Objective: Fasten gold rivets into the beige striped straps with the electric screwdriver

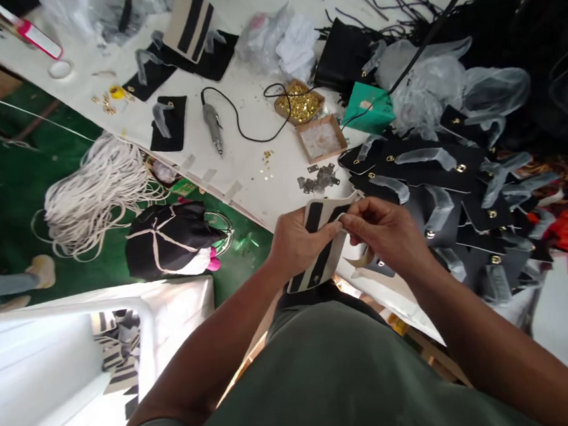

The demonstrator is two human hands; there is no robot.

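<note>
A thin beige panel with broad black stripes (324,257) is held before the torso at the table edge. The left hand (294,242) grips it, thumb across its face, seemingly to steady it while the right hand's (385,231) fingertips pinch close beside that thumb. Small grey metal plates (319,180) lie just beyond on the white surface (259,158), probably for easy reach.

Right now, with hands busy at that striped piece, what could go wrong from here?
1. The striped piece might slip or crease if the left hand loosens while the right hand pinches at its edge.
2. Loose metal plates lie just past the hands; a knuckle could scatter them.
3. The black cord crosses the tray of gold fittings; a tug might spill them.
</note>
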